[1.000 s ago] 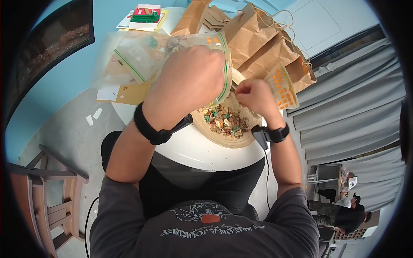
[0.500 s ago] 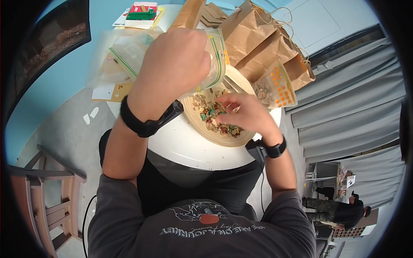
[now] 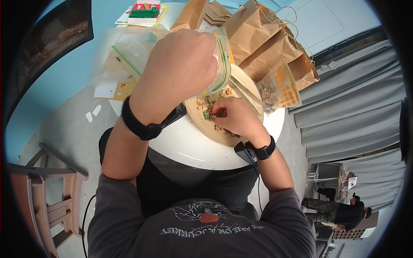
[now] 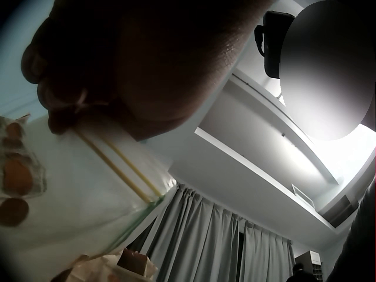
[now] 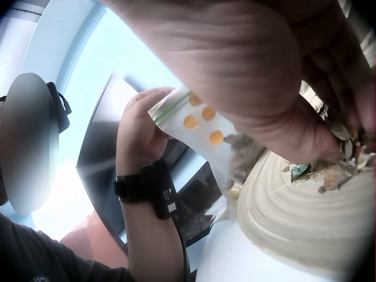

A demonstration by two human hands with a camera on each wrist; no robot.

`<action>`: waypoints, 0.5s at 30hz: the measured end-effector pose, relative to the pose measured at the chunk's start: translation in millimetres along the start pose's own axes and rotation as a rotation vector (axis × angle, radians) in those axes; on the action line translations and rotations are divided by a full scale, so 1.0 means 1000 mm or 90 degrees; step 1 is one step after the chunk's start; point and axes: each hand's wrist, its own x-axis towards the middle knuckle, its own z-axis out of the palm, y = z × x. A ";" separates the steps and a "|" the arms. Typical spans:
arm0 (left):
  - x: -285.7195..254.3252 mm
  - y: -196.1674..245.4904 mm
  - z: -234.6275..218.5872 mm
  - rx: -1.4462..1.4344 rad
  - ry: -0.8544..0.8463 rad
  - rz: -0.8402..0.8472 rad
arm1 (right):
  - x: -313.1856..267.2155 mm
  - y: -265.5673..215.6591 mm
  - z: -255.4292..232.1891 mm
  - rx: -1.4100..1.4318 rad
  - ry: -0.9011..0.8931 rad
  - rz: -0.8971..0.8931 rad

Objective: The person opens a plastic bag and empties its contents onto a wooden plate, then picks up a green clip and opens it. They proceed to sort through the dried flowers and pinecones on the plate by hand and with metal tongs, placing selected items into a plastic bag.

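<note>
A round pale woven tray (image 3: 202,125) holds a mix of dried bits (image 3: 207,112), brown with some green and orange. My right hand (image 3: 241,118) is down in the tray, its thumb and fingers pinching some of the bits; the right wrist view shows the pinched bits (image 5: 346,147) close up. My left hand (image 3: 180,64) grips the top edge of a clear zip bag (image 3: 223,64) with orange dots, held up over the tray's far left side. In the right wrist view, brown contents show low in that bag (image 5: 202,123).
A second dotted bag (image 3: 279,88) with contents stands right of the tray. Brown paper bags (image 3: 254,34) stand behind. Empty-looking zip bags (image 3: 124,51) lie left, near a red and white box (image 3: 145,12). A chair (image 3: 56,202) stands at left.
My right hand has come down and left from beside the dotted bag into the tray, and its fingers have closed on bits. My left hand still grips the bag, shifted slightly.
</note>
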 end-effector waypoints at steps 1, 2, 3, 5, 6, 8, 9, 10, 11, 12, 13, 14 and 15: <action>0.000 -0.001 0.000 0.002 -0.002 0.007 | 0.000 0.000 0.000 -0.006 0.000 0.009; -0.001 -0.001 0.001 0.002 -0.003 0.008 | 0.000 0.004 0.001 -0.005 0.001 0.009; -0.002 -0.002 0.002 0.007 -0.016 -0.004 | 0.001 0.011 0.002 -0.010 0.012 -0.014; -0.004 -0.001 0.002 0.012 -0.029 -0.016 | 0.001 0.016 0.000 -0.014 0.023 -0.037; -0.005 0.001 0.002 0.011 -0.035 -0.014 | 0.001 0.017 -0.003 0.011 0.020 -0.017; -0.006 0.003 0.001 0.011 -0.039 -0.012 | 0.001 0.020 -0.014 0.035 0.017 0.000; -0.006 0.003 0.002 0.011 -0.048 -0.009 | 0.000 0.021 -0.025 0.073 0.049 0.032; -0.007 0.004 0.002 0.010 -0.057 -0.005 | 0.000 0.020 -0.035 0.112 0.081 0.063; -0.007 0.004 0.001 0.012 -0.056 -0.006 | 0.001 0.019 -0.049 0.111 0.080 0.061; -0.007 0.005 0.001 0.008 -0.061 -0.004 | 0.002 0.016 -0.064 0.193 0.114 0.048; -0.007 0.006 0.001 0.004 -0.068 -0.001 | 0.004 0.010 -0.075 0.276 0.148 0.035; -0.007 0.006 0.001 0.004 -0.068 0.000 | 0.008 0.002 -0.082 0.276 0.149 0.036; -0.006 0.006 0.002 0.000 -0.072 -0.010 | 0.013 -0.007 -0.088 0.303 0.208 -0.032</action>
